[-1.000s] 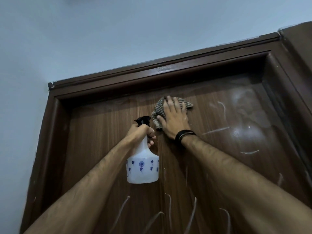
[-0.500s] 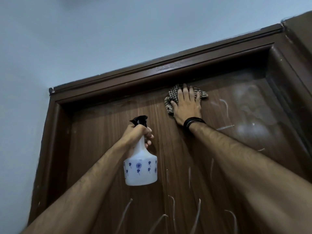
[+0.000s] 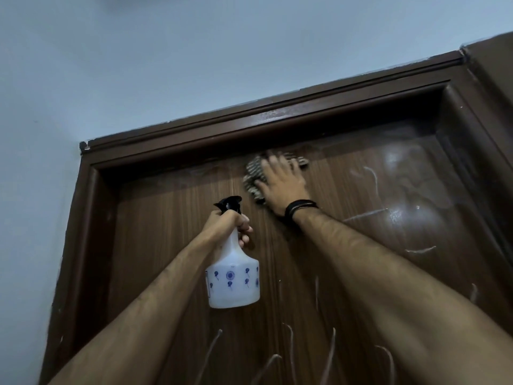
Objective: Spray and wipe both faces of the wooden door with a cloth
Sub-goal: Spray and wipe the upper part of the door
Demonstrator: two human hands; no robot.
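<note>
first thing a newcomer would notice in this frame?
The right hand pressing a checked cloth flat against the wooden door, just under the top of the frame. Below and left of it, the left hand grips the neck of a white spray bottle. Pale streaks mark the door's right and lower parts.

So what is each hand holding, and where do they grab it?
The left hand grips the spray bottle by its neck, under the black nozzle. The right hand presses the checked cloth flat on the door.

Both arms raised; left hand (image 3: 227,221) curled in grip, right hand (image 3: 281,183) flat, fingers spread.
</note>
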